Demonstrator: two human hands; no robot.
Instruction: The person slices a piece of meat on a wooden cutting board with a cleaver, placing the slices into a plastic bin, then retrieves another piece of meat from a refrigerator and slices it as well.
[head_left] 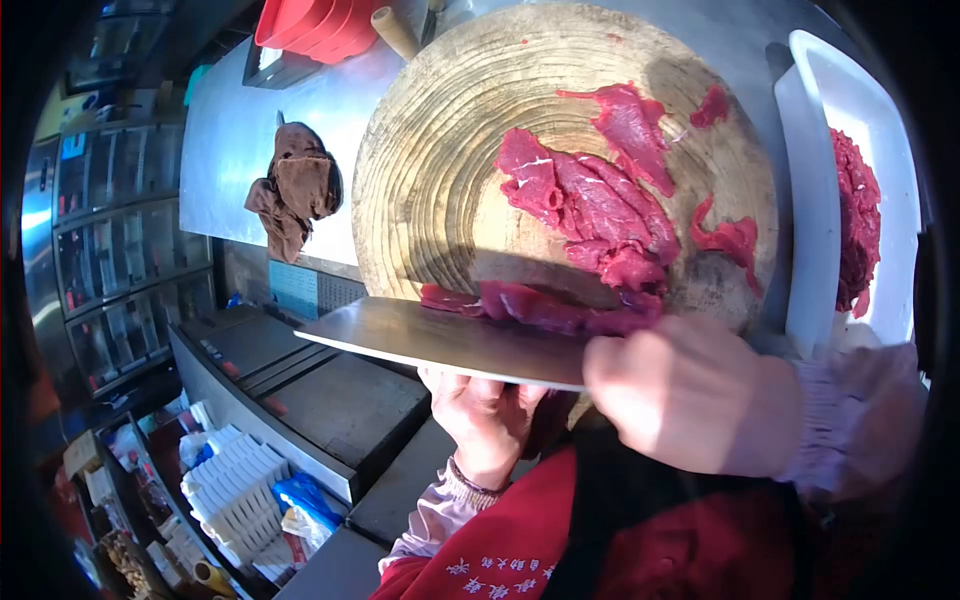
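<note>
My right hand (690,395) is wrapped around the handle end of a broad cleaver (450,340), its blade pointing left across the near edge of a round wooden chopping block (420,170). Below the blade my left hand (480,420) shows curled fingers, their tips hidden by the cleaver; whatever they grip cannot be made out. Strips of raw red meat (540,305) lie just beyond the blade. Further up the block sits a larger pile of sliced meat (600,210), with a separate slice (632,130) and smaller scraps (730,238) around it.
On the right stands a white plastic tub (808,200) with more red meat (856,220) inside. A crumpled brown cloth (300,180) rests on the metal table (215,150). Red containers (320,28) are at the top. Stacked white trays (235,490) fill a lower shelf at left.
</note>
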